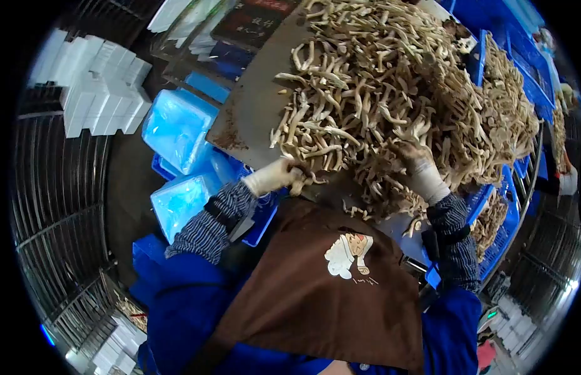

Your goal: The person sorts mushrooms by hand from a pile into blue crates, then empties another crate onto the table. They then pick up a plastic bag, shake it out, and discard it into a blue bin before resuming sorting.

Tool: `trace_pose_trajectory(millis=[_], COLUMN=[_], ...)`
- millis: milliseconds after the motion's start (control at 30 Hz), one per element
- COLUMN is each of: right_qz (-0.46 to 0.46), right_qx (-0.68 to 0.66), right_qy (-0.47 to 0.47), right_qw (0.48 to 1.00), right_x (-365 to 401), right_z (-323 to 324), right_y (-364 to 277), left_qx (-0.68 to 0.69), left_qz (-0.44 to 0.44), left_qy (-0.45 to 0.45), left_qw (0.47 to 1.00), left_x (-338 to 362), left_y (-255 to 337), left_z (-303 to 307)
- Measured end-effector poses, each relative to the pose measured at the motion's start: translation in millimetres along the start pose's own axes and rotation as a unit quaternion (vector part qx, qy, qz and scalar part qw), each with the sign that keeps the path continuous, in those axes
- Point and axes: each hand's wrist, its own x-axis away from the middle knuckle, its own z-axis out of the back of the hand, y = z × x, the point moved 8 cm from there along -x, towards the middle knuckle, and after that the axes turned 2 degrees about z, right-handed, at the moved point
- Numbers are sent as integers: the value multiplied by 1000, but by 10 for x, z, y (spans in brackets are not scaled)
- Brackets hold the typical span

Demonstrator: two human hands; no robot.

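A large heap of pale brown, long-stemmed mushrooms (359, 87) covers much of the metal table (259, 81). My left hand (275, 177), in a white glove with soiled fingertips, is at the table's near edge, its fingers closed around a mushroom (297, 187). On the near right side of the heap, my right hand (422, 172), also gloved, has its fingers curled onto mushrooms, partly hidden among the stems. A few loose mushrooms (415, 225) lie close to my apron, below the right hand.
Blue crates lined with clear plastic (181, 131) stand at the left. Stacked white foam boxes (96, 84) are farther left. A blue basket of mushrooms (490, 225) sits at the right, and more blue crates (528, 62) line the far right. A dark sign (253, 25) lies at the back.
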Motion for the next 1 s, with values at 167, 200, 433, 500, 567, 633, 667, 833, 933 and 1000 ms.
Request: trace_pose_trajectory(millis=[167, 200, 433, 500, 567, 633, 667, 833, 933, 1000], right_qz=[-116, -99, -173, -147, -271, -189, -125, -143, -99, -167], right_qx=[193, 197, -238, -339, -475, -722, -754, -601, -762, -790], right_qy=[-163, -162, 234, 308, 223, 274, 275, 270, 247, 226], right_qw=[961, 962, 926, 877, 807, 607, 584, 738, 590, 545], right_x=[-274, -331, -11, -34, -134, -261, -306, 30, -144, -164], right_z=[-686, -529, -87, -132, -219, -562, -509, -201, -518, -555], right_y=[559, 400, 451, 215, -41, 31, 121, 321, 244, 242], left_qx=[-193, -404, -251, -274, -227, 32, -40, 122, -138, -130], left_qz=[195, 170, -31, -100, -60, -216, -157, -96, -155, -102], left_qy=[-15, 23, 10, 148, 37, 31, 125, 203, 79, 30], left_qw=[961, 898, 967, 945, 971, 975, 979, 967, 975, 986], left_x=[653, 706, 51, -274, -548, -927, -1040, -976, -1132, -1152], left_y=[-1276, -1362, -59, 586, 1213, 1283, 1223, 1367, 1382, 1354], left_z=[247, 346, -206, -412, -780, -847, -702, -514, -913, -930])
